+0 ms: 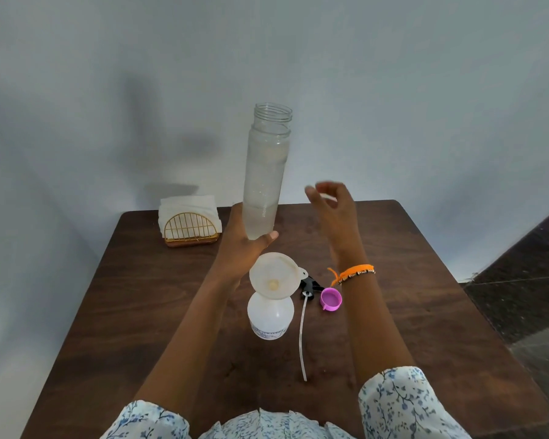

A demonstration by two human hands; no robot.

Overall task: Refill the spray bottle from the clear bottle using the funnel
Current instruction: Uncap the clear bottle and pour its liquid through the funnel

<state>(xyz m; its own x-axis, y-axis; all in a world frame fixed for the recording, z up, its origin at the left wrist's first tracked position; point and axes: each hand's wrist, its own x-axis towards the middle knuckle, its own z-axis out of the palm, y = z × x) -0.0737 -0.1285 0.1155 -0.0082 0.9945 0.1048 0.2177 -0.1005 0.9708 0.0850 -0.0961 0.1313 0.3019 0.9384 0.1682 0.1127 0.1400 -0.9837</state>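
The clear bottle (264,182) in the left hand (241,248) looks like frosted, matt plastic. Below that hand, the funnel (274,275) is milky translucent plastic on a smooth white plastic spray bottle (270,315). The table (140,312) is dark, satin-finished wood.

Dark brown wood grain ran across the table (425,312). The clear bottle (267,172) looked frosted and cloudy, with small grey lettering. At its six o'clock, the funnel (274,275) was translucent cream over the milky white spray bottle (270,315). At three o'clock of that lay a bright purple cap (331,299) and the black sprayer head (309,285). The wristband (357,270) was orange; the sleeves (403,403) white with blue flowers; the napkin holder (189,228) gold wire.
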